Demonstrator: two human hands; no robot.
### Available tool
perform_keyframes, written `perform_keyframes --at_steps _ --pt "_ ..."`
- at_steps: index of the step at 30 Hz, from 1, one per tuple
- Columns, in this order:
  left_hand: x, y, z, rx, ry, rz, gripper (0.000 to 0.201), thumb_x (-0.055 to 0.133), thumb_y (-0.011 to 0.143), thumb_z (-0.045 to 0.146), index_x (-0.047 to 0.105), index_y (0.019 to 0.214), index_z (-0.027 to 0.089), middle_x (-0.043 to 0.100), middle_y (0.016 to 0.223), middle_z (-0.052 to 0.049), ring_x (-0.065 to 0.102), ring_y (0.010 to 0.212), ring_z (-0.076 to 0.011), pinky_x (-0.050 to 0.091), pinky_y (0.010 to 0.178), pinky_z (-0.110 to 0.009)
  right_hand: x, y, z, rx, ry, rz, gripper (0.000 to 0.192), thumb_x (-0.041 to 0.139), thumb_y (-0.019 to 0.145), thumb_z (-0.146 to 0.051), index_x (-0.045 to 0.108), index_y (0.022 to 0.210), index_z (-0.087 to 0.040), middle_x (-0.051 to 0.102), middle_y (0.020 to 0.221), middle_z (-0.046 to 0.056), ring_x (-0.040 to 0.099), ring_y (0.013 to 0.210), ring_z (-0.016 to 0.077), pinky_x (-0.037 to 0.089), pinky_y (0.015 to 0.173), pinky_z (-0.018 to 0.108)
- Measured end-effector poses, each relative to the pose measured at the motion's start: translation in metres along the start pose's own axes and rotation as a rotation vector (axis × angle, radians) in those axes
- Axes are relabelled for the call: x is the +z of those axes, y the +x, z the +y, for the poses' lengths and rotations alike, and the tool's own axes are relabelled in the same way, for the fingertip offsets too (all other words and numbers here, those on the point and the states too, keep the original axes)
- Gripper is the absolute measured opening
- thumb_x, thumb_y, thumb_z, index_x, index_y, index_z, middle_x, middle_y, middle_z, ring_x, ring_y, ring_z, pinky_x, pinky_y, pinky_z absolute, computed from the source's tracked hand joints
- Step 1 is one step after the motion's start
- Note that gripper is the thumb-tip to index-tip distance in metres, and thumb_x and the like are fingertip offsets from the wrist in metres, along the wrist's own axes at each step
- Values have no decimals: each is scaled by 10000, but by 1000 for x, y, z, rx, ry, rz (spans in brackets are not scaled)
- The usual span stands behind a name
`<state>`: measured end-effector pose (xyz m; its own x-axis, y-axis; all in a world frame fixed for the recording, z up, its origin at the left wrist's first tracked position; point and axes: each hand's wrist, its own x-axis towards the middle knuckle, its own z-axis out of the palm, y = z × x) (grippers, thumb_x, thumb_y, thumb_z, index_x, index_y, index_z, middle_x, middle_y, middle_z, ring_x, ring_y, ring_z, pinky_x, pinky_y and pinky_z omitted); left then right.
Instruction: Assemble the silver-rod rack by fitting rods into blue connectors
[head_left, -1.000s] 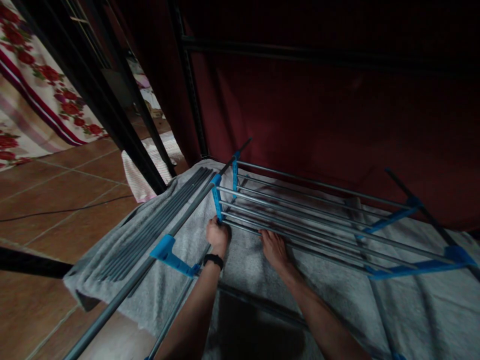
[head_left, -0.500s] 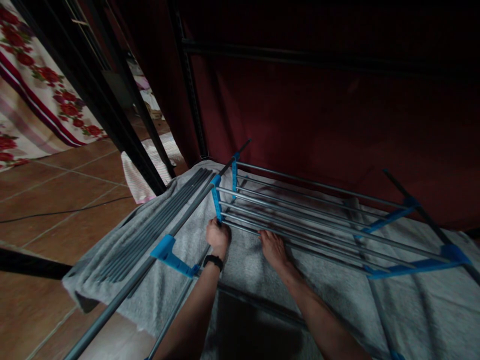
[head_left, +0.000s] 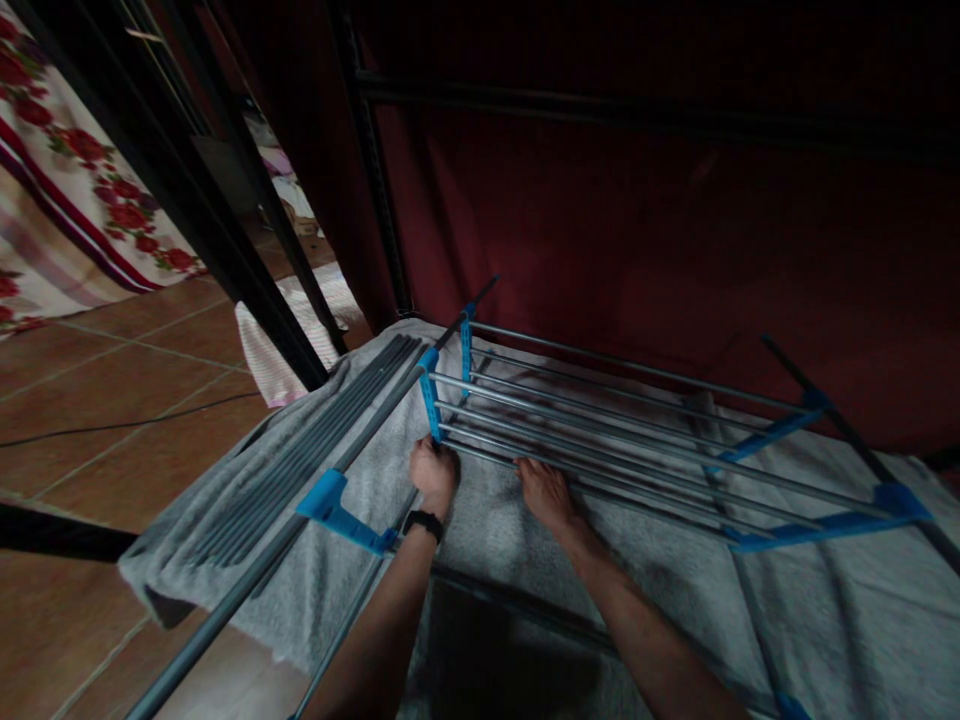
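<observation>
A rack of grey metal tubes (head_left: 600, 418) with blue plastic brackets lies on a grey cloth. My left hand (head_left: 433, 470), with a black band at the wrist, is closed at the lower end of a blue bracket (head_left: 430, 400), around a dark tube end or joint there. My right hand (head_left: 545, 490) is closed over the lowest crossing tube, a short way to the right. Its fingertips curl behind the tube. Nearer to me on the left, another blue bracket (head_left: 330, 505) sits on a long side tube (head_left: 247, 595).
Several loose grey tubes (head_left: 315, 450) lie side by side on the grey cloth (head_left: 315, 600) at left. Black metal posts (head_left: 217, 250) rise at the left, and a dark red sheet (head_left: 600, 220) hangs behind the rack. Beyond lies a tiled floor (head_left: 135, 420) with a cable.
Both hands keep their places on the rack. The view has shifted very slightly; nothing has been let go or taken up.
</observation>
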<state>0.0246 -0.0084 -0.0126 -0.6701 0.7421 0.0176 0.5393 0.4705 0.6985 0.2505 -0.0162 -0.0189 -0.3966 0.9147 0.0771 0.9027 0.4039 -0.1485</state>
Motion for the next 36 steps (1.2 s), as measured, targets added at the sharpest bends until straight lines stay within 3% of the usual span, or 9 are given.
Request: perform_keyframes --at_steps 9,13,18,22,32,36 --pt "1 -1 -1 -1 12 1 244 617 988 181 750 1192 163 745 1215 -169 696 1121 -306 516 932 -379 5 -4 0 -56 5 47 415 425 1146 -191 709 1447 -217 756 1406 107 687 1310 238 501 1105 358" --pt "1 0 -2 1 7 -3 261 587 1002 163 748 1207 151 740 1238 -173 685 1128 -311 511 931 -385 6 -7 -2 17 10 104 398 498 1139 -255 663 1497 -202 724 1470 126 662 1352 280 475 1160 417" --pt "1 1 -1 3 7 -10 253 585 1015 159 733 1217 120 737 1240 -172 665 1098 -295 483 917 -373 3 -6 -2 40 4 64 290 504 1129 -229 752 1279 -237 791 1298 96 711 1222 255 499 1091 379" --pt "-1 0 0 16 17 -14 223 586 1007 135 732 1172 102 736 1210 -174 661 1057 -287 467 898 -368 2 -4 0 25 1 41 286 500 1139 -242 770 1231 -240 806 1232 77 723 1167 238 500 1045 356" --pt "-1 -4 2 18 38 14 224 598 988 140 736 1166 146 739 1197 -158 683 1101 -293 490 906 -358 4 -4 1 11 12 32 319 481 1148 -243 773 1274 -229 802 1265 90 722 1193 244 506 1035 371" --pt "-2 -3 3 21 49 16 224 597 980 157 737 1155 146 738 1188 -167 681 1080 -302 505 900 -380 3 -2 -1 19 24 33 349 454 1155 -253 765 1311 -222 794 1297 101 708 1250 256 497 1100 384"
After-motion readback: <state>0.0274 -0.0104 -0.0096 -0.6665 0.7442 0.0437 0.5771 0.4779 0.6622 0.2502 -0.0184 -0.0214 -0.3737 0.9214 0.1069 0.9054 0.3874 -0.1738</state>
